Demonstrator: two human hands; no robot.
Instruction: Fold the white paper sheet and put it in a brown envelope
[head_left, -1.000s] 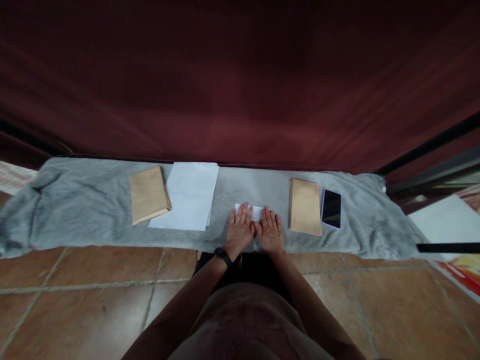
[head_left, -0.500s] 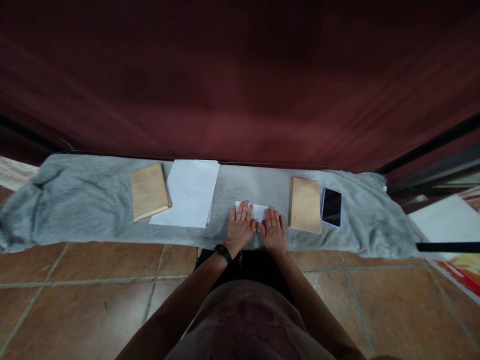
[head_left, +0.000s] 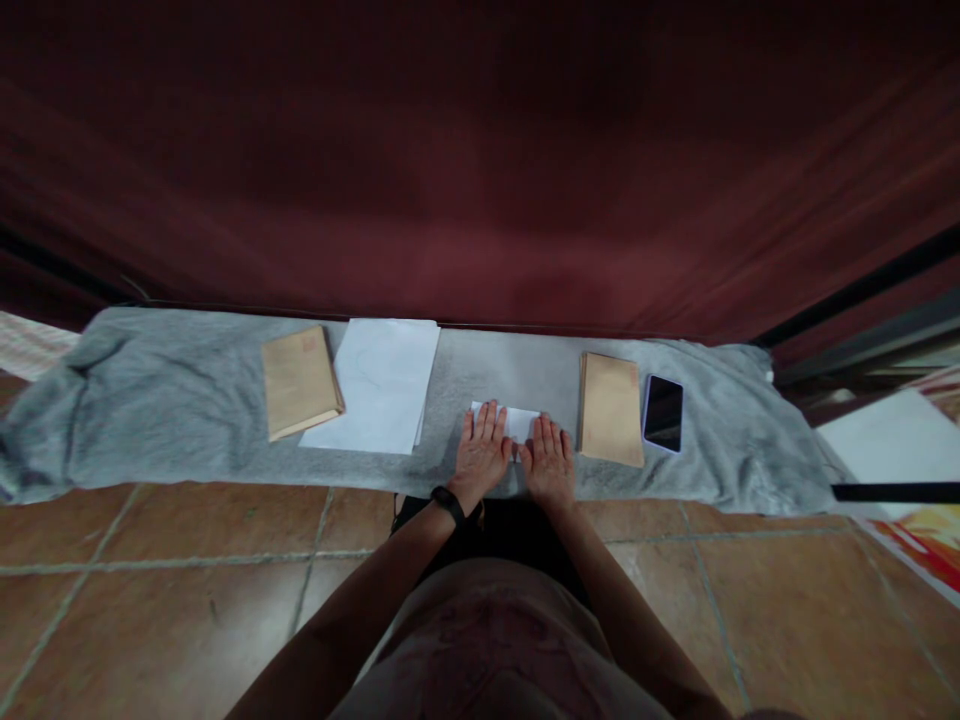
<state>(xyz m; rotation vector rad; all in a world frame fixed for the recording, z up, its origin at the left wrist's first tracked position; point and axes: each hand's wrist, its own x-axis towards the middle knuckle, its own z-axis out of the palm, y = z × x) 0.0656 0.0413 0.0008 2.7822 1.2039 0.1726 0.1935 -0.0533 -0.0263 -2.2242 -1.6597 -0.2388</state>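
Note:
A small piece of folded-looking white paper [head_left: 519, 424] lies on the grey cloth near its front edge. My left hand [head_left: 481, 452] rests flat on the paper's left part, fingers stretched out, a black band on the wrist. On its right part lies my right hand [head_left: 549, 462], also flat with the fingers extended. The thumbs come close together over the paper. Both hands cover much of it, so its lower part is mostly hidden.
Left of my hands are a stack of white sheets [head_left: 382, 390] and a stack of brown envelopes [head_left: 300, 380] overlapping them. On the right lie more brown envelopes [head_left: 611, 410] and a phone [head_left: 664, 414]. A dark red surface [head_left: 480, 260] rises behind the grey cloth [head_left: 187, 400].
My right hand has shifted very slightly to the right, uncovering a bit more of the white paper. Otherwise the hands and things stay in place.

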